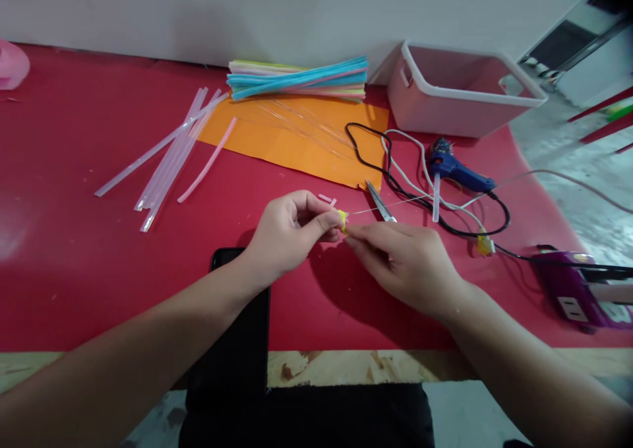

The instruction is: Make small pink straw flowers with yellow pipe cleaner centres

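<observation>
Thumb and fingers of my left hand (297, 227) are pinched on a small yellow piece (342, 220) with a bit of pink at its edge. It looks fuzzy, but its exact shape is mostly covered. My right hand (405, 260) is closed, its fingertips meeting the lower right side of that piece. A thin clear strand (366, 210) runs from the piece toward the right. Just beyond the hands lie scissors (380, 204), their handles hidden behind my right hand. Small pink cut bits (325, 198) rest beside my left fingers.
Clear glue sticks (171, 154) and a pink pipe cleaner (208, 161) lie left. Behind are an orange sheet (291, 138) and bundled pipe cleaners (297, 78). A pink bin (445, 108), blue glue gun (459, 171), cables (393, 177) and purple device (568, 289) occupy the right. A black phone-like slab (237, 349) sits beneath my left forearm.
</observation>
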Tool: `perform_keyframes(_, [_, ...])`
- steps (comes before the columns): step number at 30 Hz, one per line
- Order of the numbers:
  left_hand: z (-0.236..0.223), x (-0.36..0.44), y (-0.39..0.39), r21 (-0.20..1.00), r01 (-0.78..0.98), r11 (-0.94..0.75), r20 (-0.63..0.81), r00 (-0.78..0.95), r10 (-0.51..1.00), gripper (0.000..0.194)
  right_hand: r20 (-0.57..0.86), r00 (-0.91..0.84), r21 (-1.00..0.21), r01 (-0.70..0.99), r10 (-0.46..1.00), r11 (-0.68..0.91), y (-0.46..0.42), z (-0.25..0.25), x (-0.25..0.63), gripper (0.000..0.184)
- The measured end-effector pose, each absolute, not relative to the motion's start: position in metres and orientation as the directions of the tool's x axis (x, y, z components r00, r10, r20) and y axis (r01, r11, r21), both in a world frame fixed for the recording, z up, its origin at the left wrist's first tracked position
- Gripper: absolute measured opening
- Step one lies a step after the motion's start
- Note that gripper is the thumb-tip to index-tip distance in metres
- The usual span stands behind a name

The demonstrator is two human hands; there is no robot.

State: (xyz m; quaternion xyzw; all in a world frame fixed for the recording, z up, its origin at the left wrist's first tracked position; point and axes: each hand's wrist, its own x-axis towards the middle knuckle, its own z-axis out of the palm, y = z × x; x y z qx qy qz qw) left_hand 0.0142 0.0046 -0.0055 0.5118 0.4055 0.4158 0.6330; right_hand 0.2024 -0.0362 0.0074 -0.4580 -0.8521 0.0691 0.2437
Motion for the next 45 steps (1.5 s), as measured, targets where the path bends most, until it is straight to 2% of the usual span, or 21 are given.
perform_keyframes(3, [-0.009,0.013,0.003,0.975,0.207,-0.084,0.019,0.299,0.954,0.014,0.285,-0.522,-0.278,0.758,0.804,0.591,-0.036,0.004,0.204,0.018])
perform_keyframes(6, [-0.011,0.013,0.001,0.890,0.362,-0.278,0.145,0.355,0.924,0.009,0.333,-0.528,-0.259,0.745,0.781,0.615,-0.033,0.009,0.211,0.017])
perform_keyframes(8, [-0.011,0.013,0.000,0.845,0.381,-0.376,0.210,0.410,0.888,0.007,0.365,-0.506,-0.264,0.748,0.781,0.609,-0.032,0.015,0.214,0.015])
perform_keyframes(13, [-0.009,0.011,-0.001,0.769,0.343,-0.539,0.300,0.552,0.778,0.010,0.343,-0.516,-0.282,0.740,0.785,0.610,-0.028,0.025,0.219,0.014])
perform_keyframes(15, [-0.009,0.010,-0.001,0.785,0.293,-0.546,0.295,0.598,0.745,0.011,0.315,-0.498,-0.351,0.730,0.808,0.586,-0.024,0.027,0.224,0.014])
perform_keyframes(18, [-0.007,0.011,-0.002,0.844,0.218,-0.490,0.253,0.645,0.722,0.007,0.143,-0.492,-0.587,0.656,0.859,0.474,-0.017,0.032,0.235,0.015])
perform_keyframes(20, [-0.006,0.012,-0.004,0.897,0.146,-0.416,0.216,0.677,0.703,0.008,0.000,-0.539,-0.723,0.582,0.842,0.372,-0.014,0.037,0.243,0.017])
perform_keyframes(23, [-0.005,0.014,-0.008,0.977,-0.006,-0.212,0.157,0.695,0.702,0.008,-0.091,-0.559,-0.812,0.520,0.824,0.263,-0.013,0.040,0.247,0.019])
perform_keyframes(26, [-0.005,0.016,-0.007,0.989,-0.142,0.027,0.074,0.656,0.751,0.010,-0.076,-0.470,-0.811,0.543,0.879,0.219,-0.016,0.035,0.239,0.020])
perform_keyframes(28, [-0.004,0.017,-0.005,0.973,-0.173,0.150,-0.023,0.579,0.815,0.012,-0.005,-0.381,-0.766,0.596,0.925,0.241,-0.018,0.027,0.230,0.019])
perform_keyframes(31, [-0.003,0.019,0.000,0.958,-0.131,0.256,-0.182,0.413,0.892,0.013,0.125,-0.353,-0.645,0.681,0.927,0.346,-0.023,0.016,0.215,0.017])
perform_keyframes(33, [-0.004,0.019,0.002,0.965,-0.061,0.256,-0.222,0.335,0.915,0.013,0.100,-0.410,-0.563,0.728,0.907,0.391,-0.027,0.011,0.208,0.018])
perform_keyframes(35, [-0.006,0.018,0.001,0.984,0.041,0.172,-0.177,0.297,0.938,0.014,0.057,-0.440,-0.510,0.759,0.896,0.405,-0.030,0.010,0.204,0.019])
perform_keyframes(37, [-0.007,0.017,0.000,0.981,0.195,-0.008,-0.053,0.305,0.951,0.014,0.059,-0.452,-0.479,0.770,0.890,0.422,-0.033,0.011,0.204,0.021])
perform_keyframes(39, [-0.007,0.015,-0.002,0.900,0.370,-0.230,0.087,0.365,0.927,0.012,0.084,-0.474,-0.468,0.757,0.876,0.455,-0.034,0.015,0.207,0.022])
perform_keyframes(41, [-0.006,0.014,-0.003,0.778,0.478,-0.407,0.167,0.468,0.868,0.011,0.114,-0.482,-0.493,0.732,0.869,0.470,-0.033,0.019,0.213,0.020])
perform_keyframes(43, [-0.004,0.014,-0.004,0.717,0.471,-0.513,0.192,0.574,0.796,0.011,0.126,-0.458,-0.550,0.706,0.880,0.446,-0.030,0.023,0.220,0.016])
perform_keyframes(45, [-0.002,0.014,-0.006,0.746,0.390,-0.540,0.186,0.657,0.731,0.012,0.111,-0.426,-0.606,0.687,0.898,0.401,-0.025,0.026,0.228,0.014])
